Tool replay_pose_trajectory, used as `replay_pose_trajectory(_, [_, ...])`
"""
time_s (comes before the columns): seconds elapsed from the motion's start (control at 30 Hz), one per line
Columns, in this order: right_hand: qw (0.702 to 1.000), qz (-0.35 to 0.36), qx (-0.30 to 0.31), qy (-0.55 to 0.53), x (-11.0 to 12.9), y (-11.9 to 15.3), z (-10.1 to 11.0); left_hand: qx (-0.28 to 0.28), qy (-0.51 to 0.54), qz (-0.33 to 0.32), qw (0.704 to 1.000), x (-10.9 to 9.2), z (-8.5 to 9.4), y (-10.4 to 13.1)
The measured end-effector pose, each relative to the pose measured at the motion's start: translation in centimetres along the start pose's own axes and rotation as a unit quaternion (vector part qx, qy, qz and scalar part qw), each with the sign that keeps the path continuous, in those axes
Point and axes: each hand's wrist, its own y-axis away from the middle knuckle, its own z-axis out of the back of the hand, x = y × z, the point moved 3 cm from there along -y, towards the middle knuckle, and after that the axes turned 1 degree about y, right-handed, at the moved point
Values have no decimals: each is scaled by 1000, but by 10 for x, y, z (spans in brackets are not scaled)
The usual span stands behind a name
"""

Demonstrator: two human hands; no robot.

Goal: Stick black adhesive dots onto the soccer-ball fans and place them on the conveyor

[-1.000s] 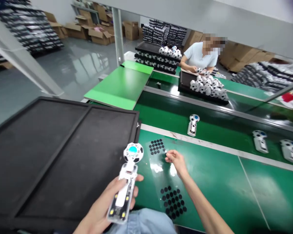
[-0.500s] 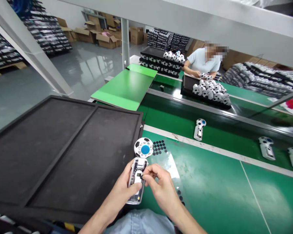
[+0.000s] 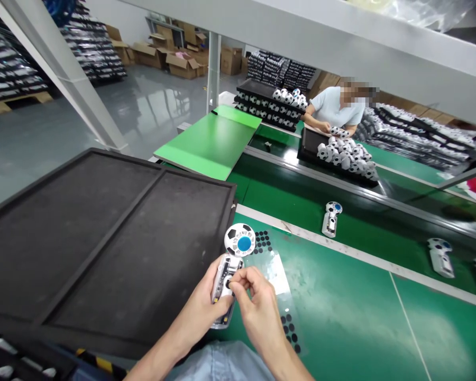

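Note:
My left hand (image 3: 204,293) is wrapped round a handheld device with a clear casing (image 3: 221,319) and a football-patterned round head (image 3: 240,239) that has a blue disc in it. The device lies tilted, its head pointing away from me. Over its body, my right hand (image 3: 257,296) pinches a small black round sticker (image 3: 228,284) against the white part in the middle; fingertips hide some of it. Just right of the device, a clear sheet (image 3: 280,272) bearing rows of black round stickers (image 3: 263,242) lies on the green bench.
A large black tray (image 3: 143,254) fills the left side. Several similar devices (image 3: 330,219) lie on the green belt (image 3: 376,238) beyond the bench. Across it, a co-worker (image 3: 337,108) handles a device by a heaped tray (image 3: 313,140). A grey beam (image 3: 301,37) crosses overhead.
The right fingertips have moved in onto the device's white middle part with the black sticker. The camera view has shifted slightly; the left hand keeps its hold.

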Motion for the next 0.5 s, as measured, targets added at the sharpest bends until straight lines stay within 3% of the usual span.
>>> replay_pose_trajectory(0.23, [999, 14, -43, 0, -6, 3, -5, -25, -7, 0, 1000, 5, 2, -3])
replay_pose_trajectory(0.5, [987, 116, -113, 14, -3, 12, -9, -12, 6, 4, 1000, 0, -2, -1])
